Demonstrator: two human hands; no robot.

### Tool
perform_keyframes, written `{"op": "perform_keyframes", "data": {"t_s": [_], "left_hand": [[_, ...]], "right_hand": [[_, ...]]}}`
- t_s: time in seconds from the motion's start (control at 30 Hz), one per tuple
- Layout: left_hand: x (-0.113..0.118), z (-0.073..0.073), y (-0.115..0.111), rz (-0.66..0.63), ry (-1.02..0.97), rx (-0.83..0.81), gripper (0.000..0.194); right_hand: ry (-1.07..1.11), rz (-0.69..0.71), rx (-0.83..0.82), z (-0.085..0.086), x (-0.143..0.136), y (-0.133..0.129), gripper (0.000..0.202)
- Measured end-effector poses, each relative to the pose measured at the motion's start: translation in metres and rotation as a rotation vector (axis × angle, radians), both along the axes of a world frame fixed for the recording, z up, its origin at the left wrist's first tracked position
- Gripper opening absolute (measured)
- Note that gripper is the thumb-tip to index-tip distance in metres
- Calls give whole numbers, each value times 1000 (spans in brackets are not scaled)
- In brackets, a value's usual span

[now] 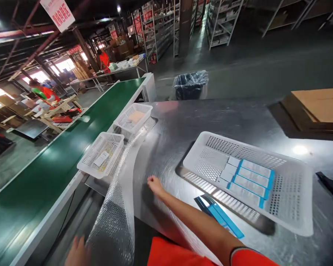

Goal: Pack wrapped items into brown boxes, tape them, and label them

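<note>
My right hand [155,186] is over the metal table, its fingers curled closed; whatever they may hold is hidden. My left hand [78,254], smeared by motion, is at the bottom edge beside a long strip of bubble wrap [115,207]. That strip runs from the table's far left corner down toward me. Right of my right hand stands a large white plastic basket [199,159] holding several blue-and-white boxes [251,181]. A flat blue-and-white packet [223,218] with a dark end lies in front of this basket, near my right forearm.
Two small white baskets, one with a white box [101,159] and one with a peach-coloured item [135,116], stand beside a green conveyor belt [61,151]. Cardboard sheets [322,103] and a black object [331,186] lie right. Beyond are a lined bin [190,87], shelves and two people.
</note>
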State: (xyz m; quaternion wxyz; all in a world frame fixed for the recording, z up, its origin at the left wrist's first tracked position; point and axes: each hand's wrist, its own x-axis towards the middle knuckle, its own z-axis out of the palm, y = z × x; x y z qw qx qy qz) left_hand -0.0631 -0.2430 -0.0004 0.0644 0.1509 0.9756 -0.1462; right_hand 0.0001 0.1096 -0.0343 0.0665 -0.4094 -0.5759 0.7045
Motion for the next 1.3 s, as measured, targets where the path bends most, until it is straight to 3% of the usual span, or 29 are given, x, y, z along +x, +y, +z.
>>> {"op": "perform_keyframes", "data": {"t_s": [0.07,0.17,0.27,0.37,0.47,0.63,0.73,0.8,0.9,1.0,1.07,1.17,1.3], "left_hand": [[-15,-17,41,-35,-40,32,47],[-43,-45,126,-130,-182,180,63],[-65,-72,205,-171,-291,233,71],[-65,-95,250,-190,-429,244,72],[-40,-115,255,-241,-533,241,66],[31,-137,208,-481,-596,171,61],[64,-137,179,-525,-536,109,59],[74,-131,170,-535,-495,88,55],[73,-118,178,-584,-473,61,44],[59,-108,206,-664,-420,60,42],[47,-106,229,-705,-371,86,48],[30,-111,259,-656,-350,84,66],[25,-123,267,-562,-435,31,80]], "right_hand": [[-64,23,53,-34,30,-9,12],[-123,68,105,-64,70,-20,13],[-154,97,153,-74,108,-26,12],[-170,129,185,-73,142,-29,9],[-147,181,241,-69,168,-22,7],[-165,173,396,-58,195,14,14],[-286,157,678,-52,220,39,26],[-440,124,886,-51,239,51,32],[-735,93,1026,-53,263,58,53],[-925,153,966,-56,270,55,66],[-973,203,920,-57,266,54,60],[-985,234,871,-58,257,57,44],[-985,242,815,-61,254,67,26]]}}
